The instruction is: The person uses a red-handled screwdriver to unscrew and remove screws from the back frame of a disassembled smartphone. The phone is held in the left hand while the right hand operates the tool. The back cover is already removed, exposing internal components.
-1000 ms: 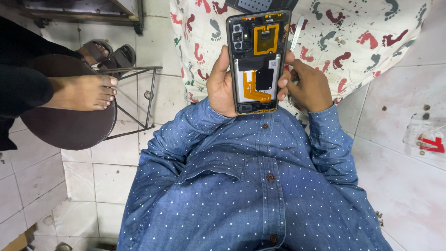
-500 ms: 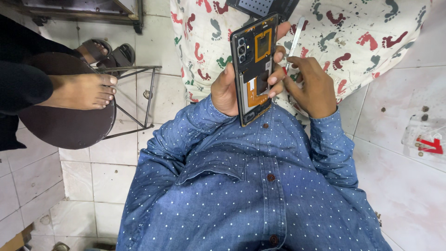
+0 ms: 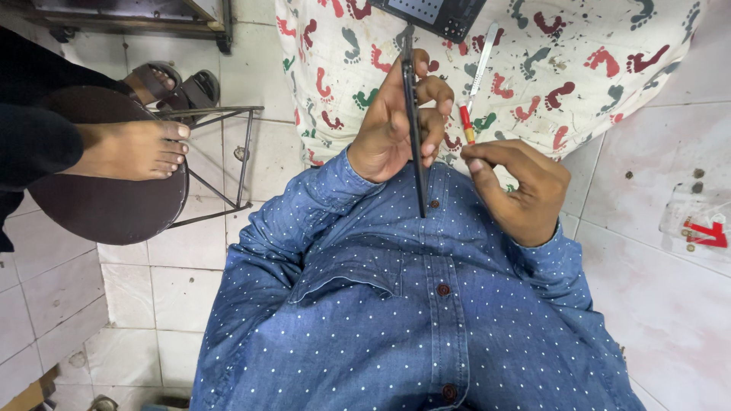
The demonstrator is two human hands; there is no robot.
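Opened phone (image 3: 413, 129) with its back cover off, turned edge-on to the camera and clamped in the left hand (image 3: 392, 125), thumb on one face and fingers curled over the other, held above the lap just in front of the blue dotted shirt (image 3: 396, 304). Right hand (image 3: 521, 190) closed in a pinch on a thin white-and-red tool (image 3: 476, 84), tip pointing away toward the footprint-patterned cloth (image 3: 594, 68), not touching the phone. Judged mid-job: insides not in view at this angle, no sign of closing up, tool work seemingly left to do. Little room between the hands; cloth and a dark tray (image 3: 438, 14) near the top edge. To the left, a round stool (image 3: 106, 205) bearing another person's bare foot (image 3: 133, 148); bare tiled floor (image 3: 647, 228) to the right.
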